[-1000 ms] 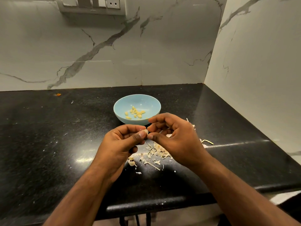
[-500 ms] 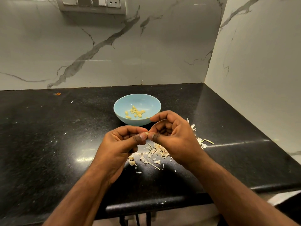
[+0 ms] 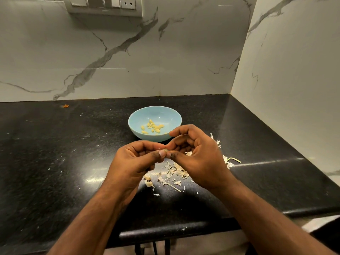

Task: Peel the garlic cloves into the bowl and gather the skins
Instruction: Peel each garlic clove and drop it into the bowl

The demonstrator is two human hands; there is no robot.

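A light blue bowl (image 3: 155, 113) stands on the black counter (image 3: 55, 153) and holds several peeled yellow cloves (image 3: 152, 126). Just in front of the bowl, above the counter, my left hand (image 3: 135, 161) and my right hand (image 3: 199, 159) meet fingertip to fingertip. Between the thumbs and fingers of both hands is pinched a small garlic clove (image 3: 165, 150), mostly hidden by the fingers. Under and behind my hands lies a scatter of pale garlic skins (image 3: 174, 173), with more skins (image 3: 227, 161) to the right of my right hand.
Marble walls close the counter at the back and on the right, forming a corner. A switch panel (image 3: 104, 5) hangs on the back wall. A thin greenish stem (image 3: 234, 159) lies right of the skins. The counter's front edge (image 3: 165, 234) runs just below my forearms.
My right hand has curled and turned a little over the clove, its fingers working at the tip. The left hand keeps its pinch in nearly the same place.
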